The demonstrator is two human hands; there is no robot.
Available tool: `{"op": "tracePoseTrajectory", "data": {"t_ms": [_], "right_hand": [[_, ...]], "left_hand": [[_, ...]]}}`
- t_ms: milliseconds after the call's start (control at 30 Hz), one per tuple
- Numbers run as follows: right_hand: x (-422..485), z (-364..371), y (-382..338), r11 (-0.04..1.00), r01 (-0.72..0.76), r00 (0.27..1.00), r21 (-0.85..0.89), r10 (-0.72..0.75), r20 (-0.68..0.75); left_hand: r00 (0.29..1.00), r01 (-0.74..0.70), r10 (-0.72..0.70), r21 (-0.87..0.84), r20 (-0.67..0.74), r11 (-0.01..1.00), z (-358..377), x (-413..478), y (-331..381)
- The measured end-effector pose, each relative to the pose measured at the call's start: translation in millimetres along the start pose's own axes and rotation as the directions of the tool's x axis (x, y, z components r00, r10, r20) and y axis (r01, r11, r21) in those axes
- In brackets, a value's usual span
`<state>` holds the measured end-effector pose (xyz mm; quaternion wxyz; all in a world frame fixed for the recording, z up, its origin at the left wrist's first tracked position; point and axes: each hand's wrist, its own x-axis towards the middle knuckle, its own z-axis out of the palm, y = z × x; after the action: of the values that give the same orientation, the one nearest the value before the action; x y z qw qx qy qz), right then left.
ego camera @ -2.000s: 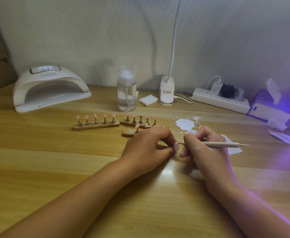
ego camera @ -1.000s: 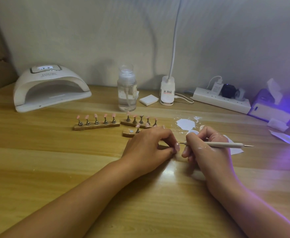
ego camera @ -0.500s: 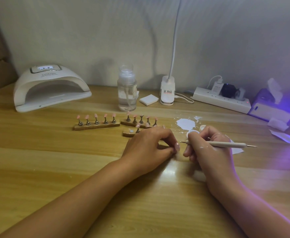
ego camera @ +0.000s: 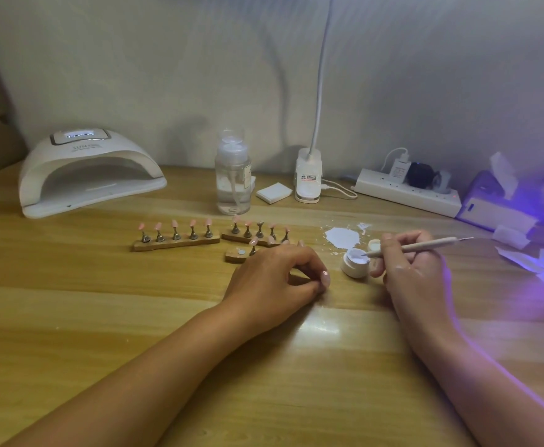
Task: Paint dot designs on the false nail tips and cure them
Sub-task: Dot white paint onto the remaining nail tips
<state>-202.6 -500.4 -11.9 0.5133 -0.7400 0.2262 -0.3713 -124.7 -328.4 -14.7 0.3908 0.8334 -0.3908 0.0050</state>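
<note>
While at jar (ego camera: 356,264) (tool (ego camera: 417,245) aslant), right hand (ego camera: 409,272).

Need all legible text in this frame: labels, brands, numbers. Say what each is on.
"SUN", then a few blurred characters: top shell of the nail lamp.
Smaller line under it: too small to read.
Lit display on that lamp: digits blurred.
Red-printed label on the desk lamp base: too blurred to read.
Side label on the clear bottle: turned away, unreadable.
</note>
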Motion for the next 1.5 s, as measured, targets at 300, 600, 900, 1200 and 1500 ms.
{"op": "tracePoseTrajectory", "data": {"t_ms": [300, 600, 900, 1200, 1500], "right_hand": [[0, 3, 5, 0.99, 0.06, 0.998, -0.128, -0.057, 0.027], [-2, 3, 1, 0.992, 0.062, 0.998, -0.108, -0.062, -0.003], [-10, -1, -11, 0.992, 0.04, 0.999, 0.116, -0.04, -0.004], [-21, 3, -19, 0.927, -0.217, 0.976, 0.305, 0.201, 0.082], [-29, 14, -19, 0.965, -0.163, 0.973, 0.204, 0.122, 0.198]], "left_hand": [[1.0, 0.025, -0.025, 0.011, -0.004, 1.0, 0, 0, 0], [1.0, 0.023, -0.023, 0.031, -0.005, 0.999, 0, 0, -1], [1.0, 0.007, -0.007, -0.014, -0.008, 1.0, -1, 0, 1], [1.0, 0.006, -0.006, -0.027, -0.016, 1.0, -1, 0, 0], [1.0, 0.0, 0.0, -0.014, -0.032, 1.0, 0, 1, -1]]}}
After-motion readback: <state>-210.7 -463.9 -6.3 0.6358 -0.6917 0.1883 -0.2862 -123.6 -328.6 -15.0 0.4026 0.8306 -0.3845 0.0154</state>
